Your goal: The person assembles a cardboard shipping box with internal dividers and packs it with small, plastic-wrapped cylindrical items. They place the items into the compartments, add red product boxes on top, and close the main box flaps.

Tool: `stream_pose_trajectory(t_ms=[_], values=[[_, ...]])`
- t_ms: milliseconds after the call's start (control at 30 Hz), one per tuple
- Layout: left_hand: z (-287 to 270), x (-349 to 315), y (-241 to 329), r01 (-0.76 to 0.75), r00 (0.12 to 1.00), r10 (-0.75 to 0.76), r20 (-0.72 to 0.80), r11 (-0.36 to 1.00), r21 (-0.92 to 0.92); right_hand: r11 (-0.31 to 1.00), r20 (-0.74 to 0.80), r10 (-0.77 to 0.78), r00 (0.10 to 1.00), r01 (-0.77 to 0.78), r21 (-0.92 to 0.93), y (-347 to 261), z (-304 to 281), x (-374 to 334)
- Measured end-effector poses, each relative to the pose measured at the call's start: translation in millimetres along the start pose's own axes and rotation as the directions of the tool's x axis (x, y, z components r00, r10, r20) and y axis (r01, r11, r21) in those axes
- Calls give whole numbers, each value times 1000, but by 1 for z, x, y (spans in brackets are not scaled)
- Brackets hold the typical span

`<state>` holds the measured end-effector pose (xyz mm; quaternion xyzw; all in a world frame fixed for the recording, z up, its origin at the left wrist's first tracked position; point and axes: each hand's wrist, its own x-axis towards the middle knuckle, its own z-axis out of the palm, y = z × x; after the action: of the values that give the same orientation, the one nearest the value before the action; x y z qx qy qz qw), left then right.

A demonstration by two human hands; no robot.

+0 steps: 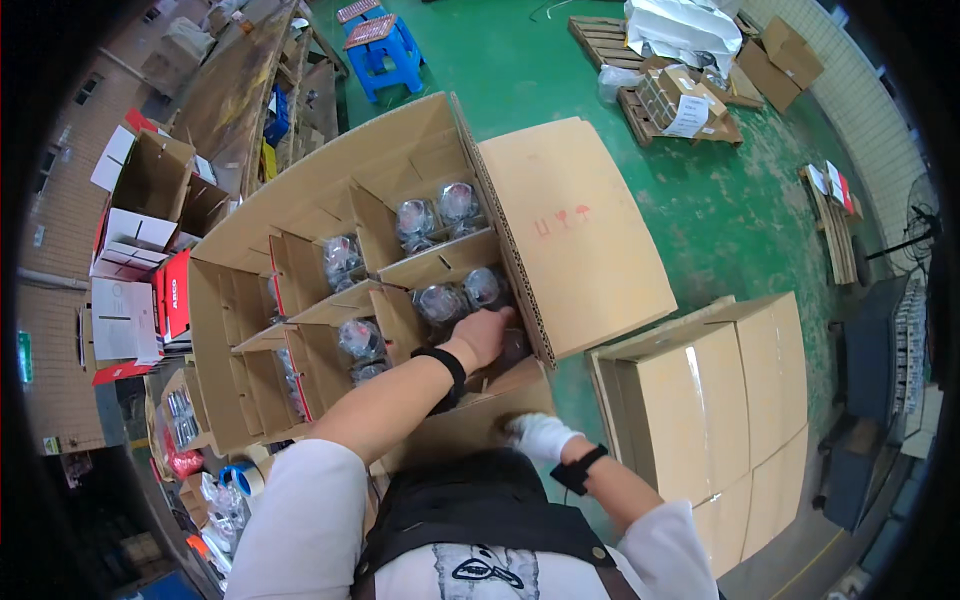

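Left hand is down in the near right corner of a big divided carton, right up against the plastic-wrapped parts; the fingertips are hidden, so can't tell if they're pinching one. Right hand, in a white glove, is at the near flap, fingers too blurry to call. Imo the risk is a bag tearing if it snags on a cardboard divider, or parts getting scuffed if they knock together, since the slots look snug. Writing-wise: the side flap has red handling symbols, the red box off left has white lettering, and a paper label out by the pallets is too small to read.
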<state>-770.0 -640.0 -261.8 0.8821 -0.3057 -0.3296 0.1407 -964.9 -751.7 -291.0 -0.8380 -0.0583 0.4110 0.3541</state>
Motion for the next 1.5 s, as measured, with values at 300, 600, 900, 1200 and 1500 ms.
stream_pose_trajectory(t_ms=[300, 600, 900, 1200, 1500], values=[[22, 9, -7, 39, 996, -36, -81, 999, 35, 982, -159, 68, 985, -94, -166, 36, 32, 53], [-39, -41, -32, 185, 972, -211, 102, 957, 223, 986, -164, 92, 982, -113, -125, 26, 33, 84], [3, -15, -66, 319, 888, -370, 275, 924, 212, 985, -139, 90, 986, -108, -131, 38, 42, 100], [-32, -41, 43, -196, 966, 105, 235, 894, 403, 933, 71, -109, 992, 127, -338, 134, 51, 134], [-1, -31, 27, -135, 975, 37, 220, 881, 453, 915, -14, -283, 959, 266, -303, 168, 78, 168]])
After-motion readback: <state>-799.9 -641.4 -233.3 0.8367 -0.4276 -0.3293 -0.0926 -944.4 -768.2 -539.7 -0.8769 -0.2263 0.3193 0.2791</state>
